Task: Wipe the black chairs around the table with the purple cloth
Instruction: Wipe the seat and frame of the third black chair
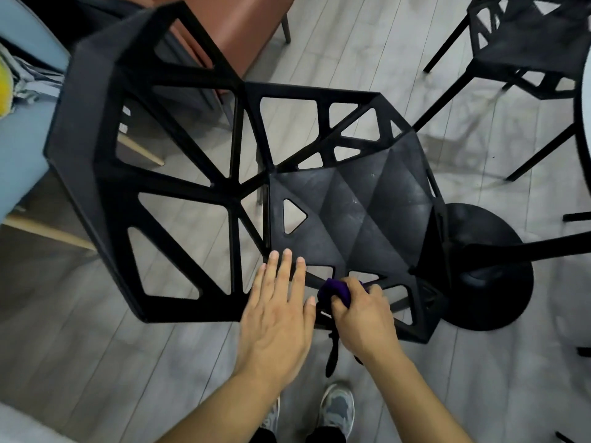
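While the person stands over it, a black chair with many three-cornered holes fills the middle of the view, its tall back on the left and its seat on the right. The right hand is at the near edge of the seat, and its fingers are curled tight around the purple cloth. The cloth is squashed into a small ball. Most of it is hidden inside the fist, and only a dark purple bump pokes out on the far left side, above the thumb. It sits on the near rim of the seat. The left hand is just beside it on the left, flat and holding nothing. Its fingers are straight and close together, and they point away toward the near left corner of the seat. It is hard to tell if they touch the chair. Far off on the right stands another black chair. A round black foot sits on the grey wood floor just right of the seat. Two grey shoes show at the near edge.
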